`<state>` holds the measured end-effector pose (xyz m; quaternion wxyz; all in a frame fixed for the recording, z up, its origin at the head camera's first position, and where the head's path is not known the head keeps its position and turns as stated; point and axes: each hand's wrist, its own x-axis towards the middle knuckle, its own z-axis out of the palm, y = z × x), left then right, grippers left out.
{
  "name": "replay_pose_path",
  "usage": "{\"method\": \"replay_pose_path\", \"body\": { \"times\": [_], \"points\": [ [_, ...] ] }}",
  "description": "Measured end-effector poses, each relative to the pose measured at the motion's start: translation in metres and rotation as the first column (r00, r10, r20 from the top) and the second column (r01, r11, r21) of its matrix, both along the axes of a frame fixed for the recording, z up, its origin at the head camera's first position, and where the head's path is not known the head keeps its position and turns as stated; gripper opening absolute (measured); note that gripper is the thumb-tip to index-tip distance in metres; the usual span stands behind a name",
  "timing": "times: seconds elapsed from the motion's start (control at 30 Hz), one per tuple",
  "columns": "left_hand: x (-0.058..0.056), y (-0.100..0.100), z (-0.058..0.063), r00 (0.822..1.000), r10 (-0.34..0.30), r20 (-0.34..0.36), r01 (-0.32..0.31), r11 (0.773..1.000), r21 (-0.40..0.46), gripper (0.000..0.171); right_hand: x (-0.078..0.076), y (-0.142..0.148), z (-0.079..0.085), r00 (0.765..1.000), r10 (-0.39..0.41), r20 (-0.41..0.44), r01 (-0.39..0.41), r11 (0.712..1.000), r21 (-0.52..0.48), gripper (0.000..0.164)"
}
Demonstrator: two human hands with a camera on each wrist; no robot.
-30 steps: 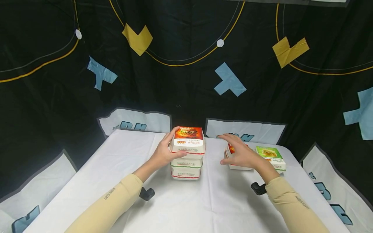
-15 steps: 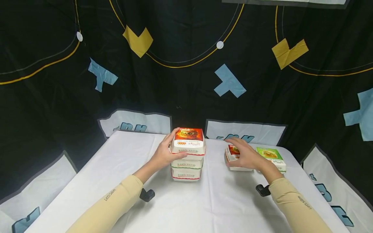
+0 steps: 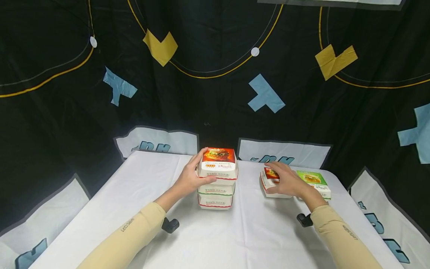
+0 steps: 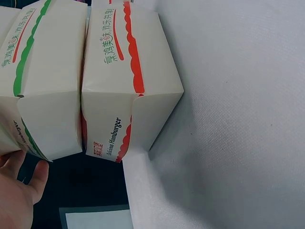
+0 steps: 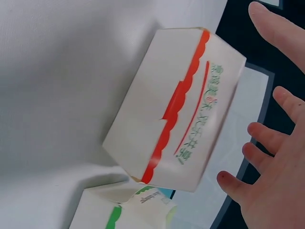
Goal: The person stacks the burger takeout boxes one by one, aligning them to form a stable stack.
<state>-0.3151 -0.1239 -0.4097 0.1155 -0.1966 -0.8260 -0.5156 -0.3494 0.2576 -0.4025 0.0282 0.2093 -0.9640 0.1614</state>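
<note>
Paper burger boxes make a stack in the middle: a red-topped box (image 3: 218, 164) above a green-edged box (image 3: 216, 189) and a red-edged box (image 3: 215, 201) at the bottom. My left hand (image 3: 192, 176) holds the top box from its left side, thumb along the front, fingers toward the back corner. To the right, another red burger box (image 5: 174, 109) sits on the table. My right hand (image 3: 289, 181) hovers over it with fingers spread and bent; the right wrist view shows a gap between fingers and box. A green burger box (image 3: 313, 180) is partly behind that hand.
A white cloth covers the table (image 3: 215, 239). Behind it hangs a black curtain (image 3: 201, 104) with blue and yellow patches. White printed panels (image 3: 283, 153) run along the table's back edge.
My right hand has moved right and down toward the red box on the right, uncovering more of its front. The left hand and the stack stay where they were.
</note>
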Motion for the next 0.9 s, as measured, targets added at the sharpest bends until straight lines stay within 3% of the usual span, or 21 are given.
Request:
{"method": "replay_pose_path", "body": {
  "times": [0.43, 0.9],
  "points": [
    [-0.001, 0.0, 0.0, 1.0, -0.004, -0.01, 0.004, 1.0, 0.001, 0.101, -0.007, 0.006, -0.007, 1.0, -0.018, -0.014, 0.018, 0.999, 0.044, 0.092],
    [0.0, 0.0, 0.0, 1.0, -0.003, -0.005, 0.003, 1.0, 0.003, 0.101, -0.012, 0.006, -0.012, 0.993, -0.083, 0.085, 0.076, 0.994, 0.08, 0.094]
  ]
}}
